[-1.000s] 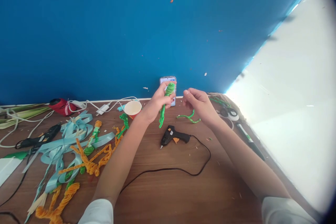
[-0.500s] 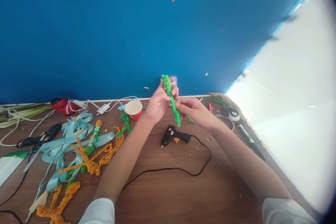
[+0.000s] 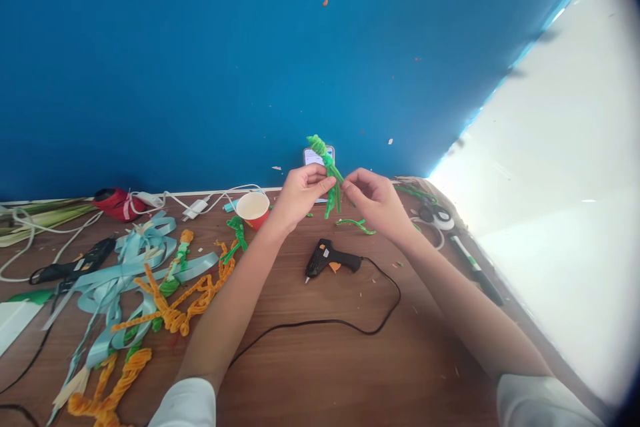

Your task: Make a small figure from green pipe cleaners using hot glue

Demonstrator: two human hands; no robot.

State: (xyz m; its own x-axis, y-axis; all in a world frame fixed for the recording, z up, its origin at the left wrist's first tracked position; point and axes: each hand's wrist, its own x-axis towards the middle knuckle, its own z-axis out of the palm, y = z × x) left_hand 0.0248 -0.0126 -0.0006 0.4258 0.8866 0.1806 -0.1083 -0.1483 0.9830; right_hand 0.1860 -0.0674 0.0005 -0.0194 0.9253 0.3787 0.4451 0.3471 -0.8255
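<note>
A green pipe-cleaner figure point(image 3: 319, 145) with a coiled top and several loose strands hanging down is held up before the blue wall. My left hand point(image 3: 305, 188) pinches it below the coil, between thumb and fingers. With thumb and index finger, my right hand point(image 3: 369, 197) grips one of its strands, drawn out to the right. Behind the figure a phone point(image 3: 311, 157) with a lit screen leans against the wall. Under the hands lies a black hot glue gun point(image 3: 327, 259), its nozzle pointing to the lower left.
On the left lie light-blue ribbon point(image 3: 113, 283), orange pipe-cleaner shapes point(image 3: 173, 315) and a second glue gun point(image 3: 83, 261). A paper cup point(image 3: 254, 209) stands near the wall. Green pipe-cleaner pieces point(image 3: 356, 224) and a marker point(image 3: 475, 267) lie to the right. A black cord point(image 3: 320, 322) crosses the table.
The figure has tilted, its coil leaning to the upper left, and its strands have spread apart. My left hand has turned to a lower pinch; my right hand has shifted up and right.
</note>
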